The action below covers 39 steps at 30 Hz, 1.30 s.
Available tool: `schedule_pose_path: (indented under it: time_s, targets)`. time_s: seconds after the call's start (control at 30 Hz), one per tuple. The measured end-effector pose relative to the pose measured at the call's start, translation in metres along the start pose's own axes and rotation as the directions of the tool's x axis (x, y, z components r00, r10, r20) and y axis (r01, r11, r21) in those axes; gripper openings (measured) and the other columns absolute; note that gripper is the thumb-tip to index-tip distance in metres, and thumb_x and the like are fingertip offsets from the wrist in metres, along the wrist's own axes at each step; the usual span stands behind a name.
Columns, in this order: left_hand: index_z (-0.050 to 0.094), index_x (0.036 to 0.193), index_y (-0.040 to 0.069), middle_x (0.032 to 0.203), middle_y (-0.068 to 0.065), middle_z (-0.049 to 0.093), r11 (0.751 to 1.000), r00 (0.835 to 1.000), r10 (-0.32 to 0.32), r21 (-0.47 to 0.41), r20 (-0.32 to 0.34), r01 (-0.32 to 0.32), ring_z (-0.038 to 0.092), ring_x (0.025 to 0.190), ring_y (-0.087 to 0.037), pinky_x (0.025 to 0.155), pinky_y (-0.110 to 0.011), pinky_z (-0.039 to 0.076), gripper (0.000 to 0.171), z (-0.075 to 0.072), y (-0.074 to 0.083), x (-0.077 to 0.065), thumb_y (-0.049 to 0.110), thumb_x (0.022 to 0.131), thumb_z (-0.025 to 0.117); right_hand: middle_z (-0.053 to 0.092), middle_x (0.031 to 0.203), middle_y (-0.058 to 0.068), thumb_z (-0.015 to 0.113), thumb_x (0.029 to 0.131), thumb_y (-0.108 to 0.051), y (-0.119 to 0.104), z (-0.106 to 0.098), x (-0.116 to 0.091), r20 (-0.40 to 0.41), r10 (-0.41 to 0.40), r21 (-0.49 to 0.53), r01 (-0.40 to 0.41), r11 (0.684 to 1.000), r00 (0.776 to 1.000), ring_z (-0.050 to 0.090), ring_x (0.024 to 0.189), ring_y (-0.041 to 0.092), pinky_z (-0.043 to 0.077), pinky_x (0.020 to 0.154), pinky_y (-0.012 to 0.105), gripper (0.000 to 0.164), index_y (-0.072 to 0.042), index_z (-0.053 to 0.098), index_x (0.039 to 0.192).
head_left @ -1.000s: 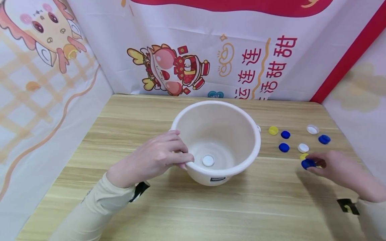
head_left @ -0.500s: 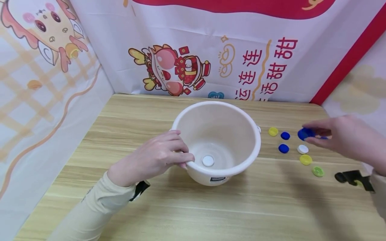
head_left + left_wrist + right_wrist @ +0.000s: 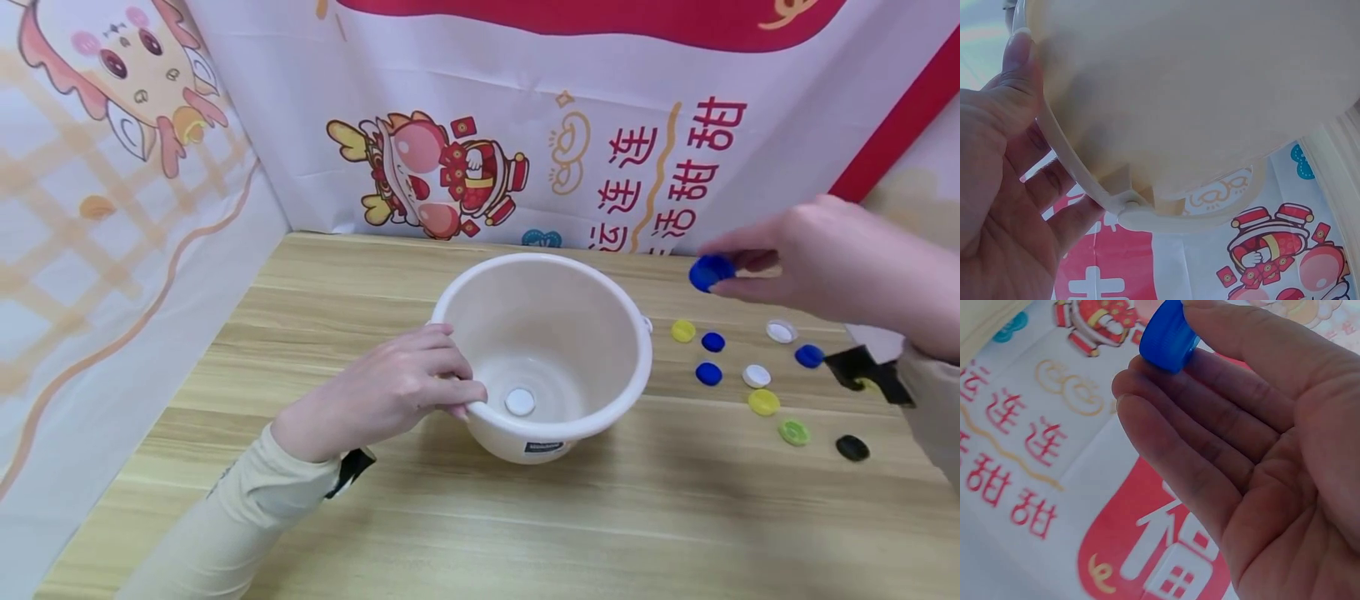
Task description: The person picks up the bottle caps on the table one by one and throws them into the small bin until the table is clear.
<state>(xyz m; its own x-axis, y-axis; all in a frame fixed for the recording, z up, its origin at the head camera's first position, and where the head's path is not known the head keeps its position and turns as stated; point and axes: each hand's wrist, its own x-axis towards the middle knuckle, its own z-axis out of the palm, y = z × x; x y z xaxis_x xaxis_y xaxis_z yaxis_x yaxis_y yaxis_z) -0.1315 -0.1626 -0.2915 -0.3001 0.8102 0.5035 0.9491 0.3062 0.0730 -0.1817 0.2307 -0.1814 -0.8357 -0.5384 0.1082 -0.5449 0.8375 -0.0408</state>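
Observation:
A cream-white bucket [image 3: 543, 432] stands upright on the wooden table, and one white bottle cap [image 3: 520, 402] lies on its floor. My left hand [image 3: 386, 390] grips the bucket's near-left rim, thumb on one side of the wall and fingers on the other; the left wrist view shows the bucket's handle [image 3: 1172, 222] beside those fingertips. Raised above the table at the right, my right hand [image 3: 825, 267] pinches a blue bottle cap [image 3: 710, 272] between thumb and fingers. In the right wrist view that blue cap [image 3: 1169, 336] sits at the fingertips, its ribbed side showing.
Right of the bucket lie several loose caps: a yellow cap [image 3: 683, 331], blue caps, a white cap [image 3: 757, 376], a clear-white cap [image 3: 782, 332], a green cap [image 3: 794, 432] and a black cap [image 3: 853, 447]. A printed cloth [image 3: 450, 75] hangs behind the table.
My right hand has lifted the blue cap from beside the yellow cap and carried it up and leftward toward the bucket. My left hand keeps its grip on the rim.

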Motion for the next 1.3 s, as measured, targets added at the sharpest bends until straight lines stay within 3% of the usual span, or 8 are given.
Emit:
schedule_pose_path:
  time_s: [0.23, 0.4, 0.57, 0.83, 1.3]
  targets:
    - [0.077, 0.099, 0.017, 0.092, 0.000, 0.067, 1.000, 1.000, 0.011, 0.002, -0.008, -0.011, 0.060, 0.092, -0.019, 0.104, -0.049, 0.046, 0.022, 0.000, 0.000, -0.001, 0.024, 0.079, 0.080, 0.074, 0.099, 0.008, 0.088, 0.075, -0.020, -0.024, -0.018, 0.025, 0.012, -0.118, -0.005, 0.118, 0.993, 0.993, 0.073, 0.082, 0.024, 0.061, 0.075, 0.044, 0.040, -0.012, 0.076, 0.112]
    - [0.077, 0.099, 0.017, 0.092, 0.000, 0.067, 1.000, 1.000, 0.017, 0.005, -0.016, -0.017, 0.060, 0.092, -0.020, 0.105, -0.048, 0.046, 0.022, 0.001, -0.001, -0.002, 0.026, 0.079, 0.079, 0.073, 0.101, 0.005, 0.086, 0.079, -0.022, -0.041, -0.026, 0.039, 0.053, -0.156, 0.026, 0.155, 0.988, 0.986, 0.072, 0.086, 0.020, 0.059, 0.081, 0.045, 0.038, -0.015, 0.075, 0.115]
    - [0.077, 0.100, 0.017, 0.092, 0.000, 0.067, 1.000, 1.000, 0.012, 0.008, -0.011, -0.012, 0.060, 0.093, -0.020, 0.107, -0.047, 0.044, 0.023, 0.000, -0.001, -0.001, 0.027, 0.079, 0.079, 0.074, 0.094, -0.002, 0.084, 0.081, -0.025, -0.055, -0.029, 0.050, 0.089, -0.183, 0.018, 0.182, 0.983, 0.979, 0.071, 0.085, 0.015, 0.058, 0.082, 0.042, 0.036, -0.018, 0.075, 0.116]
    - [0.077, 0.100, 0.018, 0.093, 0.000, 0.068, 1.000, 1.000, 0.004, 0.012, 0.004, -0.004, 0.061, 0.093, -0.020, 0.105, -0.049, 0.045, 0.024, 0.000, 0.000, 0.000, 0.026, 0.078, 0.080, 0.074, 0.096, -0.001, 0.084, 0.081, -0.029, -0.073, -0.029, 0.065, 0.140, -0.216, 0.061, 0.209, 0.976, 0.966, 0.070, 0.085, 0.016, 0.059, 0.080, 0.041, 0.038, -0.017, 0.075, 0.116]
    - [0.077, 0.100, 0.017, 0.092, 0.000, 0.068, 1.000, 1.000, 0.006, 0.000, 0.001, -0.006, 0.061, 0.092, -0.020, 0.104, -0.050, 0.046, 0.023, 0.000, 0.000, -0.001, 0.027, 0.080, 0.079, 0.073, 0.095, -0.003, 0.082, 0.084, -0.024, -0.081, -0.022, 0.076, 0.190, -0.236, 0.134, 0.213, 0.968, 0.953, 0.069, 0.085, 0.014, 0.060, 0.081, 0.038, 0.030, -0.016, 0.075, 0.112]
